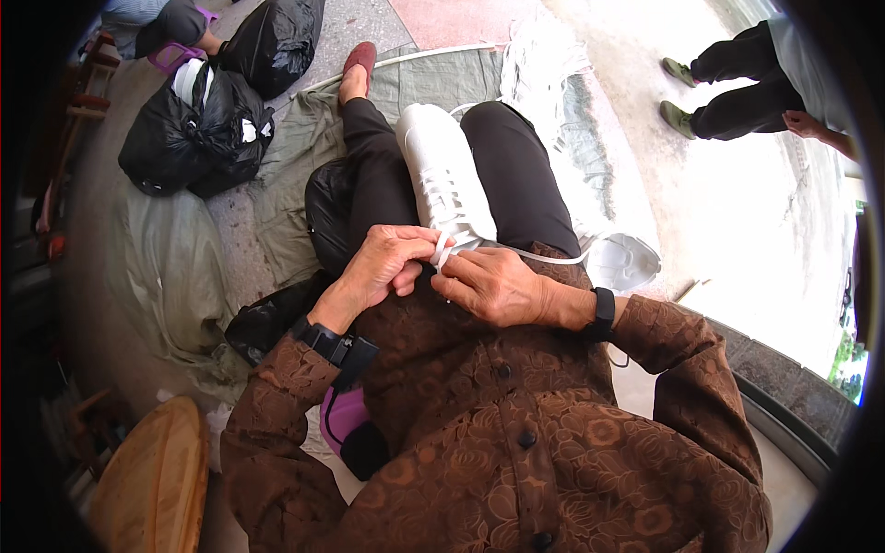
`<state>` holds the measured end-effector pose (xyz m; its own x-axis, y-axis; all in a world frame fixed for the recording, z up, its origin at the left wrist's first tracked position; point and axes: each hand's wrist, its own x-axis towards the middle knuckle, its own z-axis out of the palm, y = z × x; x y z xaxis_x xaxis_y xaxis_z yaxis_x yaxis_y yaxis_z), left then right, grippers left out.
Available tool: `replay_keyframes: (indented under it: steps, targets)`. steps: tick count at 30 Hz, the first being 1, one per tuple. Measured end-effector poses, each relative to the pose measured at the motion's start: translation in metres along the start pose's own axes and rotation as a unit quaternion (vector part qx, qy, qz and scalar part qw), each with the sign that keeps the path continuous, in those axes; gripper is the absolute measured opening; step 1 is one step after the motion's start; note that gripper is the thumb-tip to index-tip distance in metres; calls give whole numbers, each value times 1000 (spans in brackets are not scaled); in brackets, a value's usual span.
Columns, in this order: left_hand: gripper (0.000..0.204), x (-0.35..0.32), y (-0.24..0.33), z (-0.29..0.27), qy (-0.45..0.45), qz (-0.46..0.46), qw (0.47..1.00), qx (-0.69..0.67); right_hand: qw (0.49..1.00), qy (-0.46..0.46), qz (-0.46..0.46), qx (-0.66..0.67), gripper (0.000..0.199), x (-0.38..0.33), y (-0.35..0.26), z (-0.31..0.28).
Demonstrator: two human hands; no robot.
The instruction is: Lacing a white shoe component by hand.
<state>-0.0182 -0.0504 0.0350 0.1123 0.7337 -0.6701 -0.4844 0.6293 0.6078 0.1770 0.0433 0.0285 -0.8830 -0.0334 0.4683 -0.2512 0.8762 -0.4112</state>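
My feed shows speckled floor (237, 235) and grey-green cloth (419, 81), the latter around 12 o'clock. One white shoe (430, 138) lies on the lap (521, 175), toe and long axis between 11 and 12. Left hand (389, 263) and right hand (498, 288) pinch its lace (443, 245). At least two black bags (166, 138), 10 to 11.

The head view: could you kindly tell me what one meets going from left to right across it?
Two black plastic bags at upper left, the wearer's red shoe, the white shoe, the black band on the right wrist, a standing person's green shoes, that person's hand.
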Motion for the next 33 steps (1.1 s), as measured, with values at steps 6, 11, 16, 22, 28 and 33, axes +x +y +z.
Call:
replay_keyframes:
  steps: [6,11,16,22,28,33]
  targets:
    - [24,6,-12,4,39,-6,999,-21,1000,-5,-8,13,15,-3,-4,5]
    - [17,0,0,28,151,108,982,-48,999,10,19,40,18,0,1,-1]
    - [19,-23,41,43,184,363,913,4,961,105,214,139,36,14,23,-17]
    - [77,-2,-4,25,271,354,744,498,956,25,293,-19,50,-15,39,-1]
    - [74,66,-10,7,204,354,745,528,929,-62,361,-55,31,-9,80,15]
    - [64,40,-20,23,224,389,680,580,892,145,342,257,21,-55,57,-39]
